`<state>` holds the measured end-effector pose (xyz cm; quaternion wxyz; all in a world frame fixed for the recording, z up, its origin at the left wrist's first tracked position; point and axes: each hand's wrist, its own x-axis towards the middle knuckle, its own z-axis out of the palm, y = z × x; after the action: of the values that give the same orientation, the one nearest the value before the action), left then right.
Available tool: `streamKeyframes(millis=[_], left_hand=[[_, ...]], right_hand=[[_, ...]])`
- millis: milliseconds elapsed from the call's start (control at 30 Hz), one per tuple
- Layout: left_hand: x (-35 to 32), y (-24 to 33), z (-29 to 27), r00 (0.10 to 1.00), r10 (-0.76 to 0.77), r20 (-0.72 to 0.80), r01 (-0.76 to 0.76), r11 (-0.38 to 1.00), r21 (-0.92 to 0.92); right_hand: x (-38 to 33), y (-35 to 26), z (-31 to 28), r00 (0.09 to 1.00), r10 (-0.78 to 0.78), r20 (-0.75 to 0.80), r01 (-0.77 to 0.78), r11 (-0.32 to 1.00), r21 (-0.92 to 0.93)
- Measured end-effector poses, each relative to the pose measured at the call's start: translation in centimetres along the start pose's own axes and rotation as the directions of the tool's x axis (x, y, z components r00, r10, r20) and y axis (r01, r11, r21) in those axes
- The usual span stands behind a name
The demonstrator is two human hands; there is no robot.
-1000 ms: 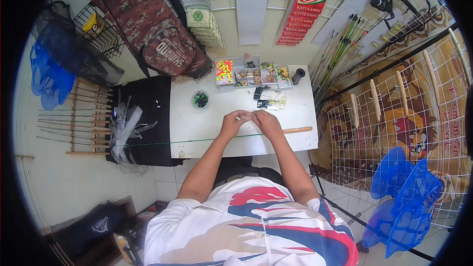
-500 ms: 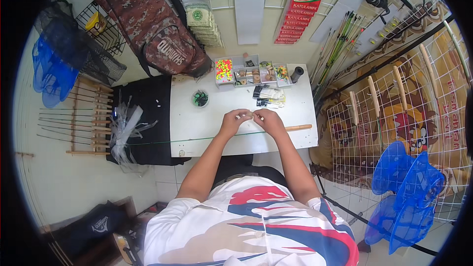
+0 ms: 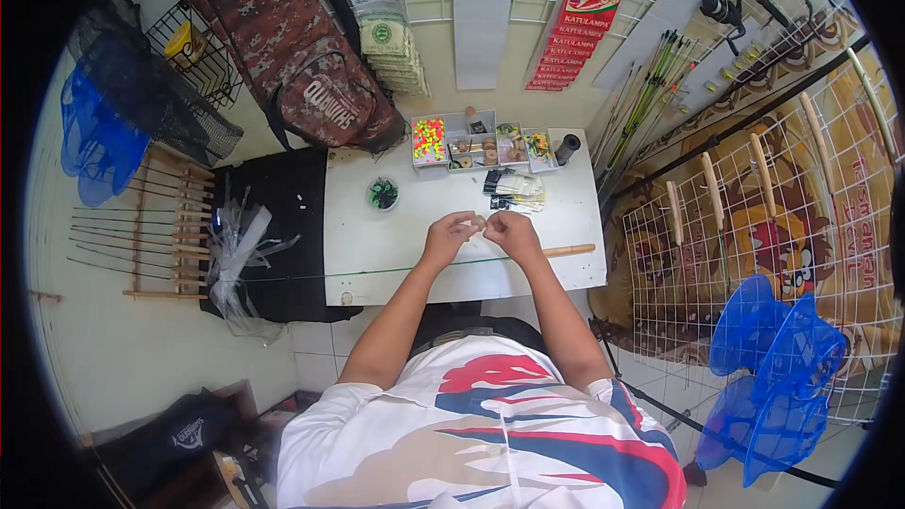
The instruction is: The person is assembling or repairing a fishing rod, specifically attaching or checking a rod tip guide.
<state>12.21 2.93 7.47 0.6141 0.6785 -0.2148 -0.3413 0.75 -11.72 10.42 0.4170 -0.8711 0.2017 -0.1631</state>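
Note:
Over the middle of the white table (image 3: 405, 250), my left hand (image 3: 450, 234) and my right hand (image 3: 512, 232) meet with bent, pinched fingers. Between the fingertips shows a small tan roundish thing (image 3: 480, 223), too small to name and partly covered. A thin green fishing rod (image 3: 396, 271) lies across the near part of the table, passing by my wrists, its wooden handle (image 3: 569, 250) out to the right. Beyond my right hand are several small black-and-white packets (image 3: 514, 188). Farther left stands a round clear tub (image 3: 383, 194) with dark green pieces in it.
Along the table's back stand a box of bright beads (image 3: 429, 139), compartment trays (image 3: 471, 149) with spools, and a dark cylinder (image 3: 567, 148). A camouflage rod bag (image 3: 325, 99) leans at back left. Wire racks (image 3: 693, 254) with rods and blue nets (image 3: 778, 344) flank the right.
My hands stay together at nearly the same place, with the fingers slightly shifted and a little more of the tan thing showing. The whole view has tilted slightly.

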Motion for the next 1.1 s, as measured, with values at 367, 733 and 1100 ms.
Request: streamKeyframes(millis=[367, 733, 1100], left_hand=[[0.7, -0.9, -0.9, 0.996, -0.047, 0.08, 0.06, 0.983, -0.172], [0.4, 0.1, -1.3, 0.992, -0.124, -0.039, 0.111, 0.964, -0.241], [0.0, 0.9, -1.4, 0.992, -0.113, -0.051, 0.104, 0.981, -0.162]], right_hand=[[1.2, 1.1, 1.3, 0.987, 0.119, 0.108, -0.142, 0.958, 0.25], [1.4, -0.7, 0.3, 0.995, 0.033, 0.096, -0.046, 0.991, 0.128], [1.3, -1.3, -0.5, 0.984, 0.065, 0.165, -0.078, 0.994, 0.074]])
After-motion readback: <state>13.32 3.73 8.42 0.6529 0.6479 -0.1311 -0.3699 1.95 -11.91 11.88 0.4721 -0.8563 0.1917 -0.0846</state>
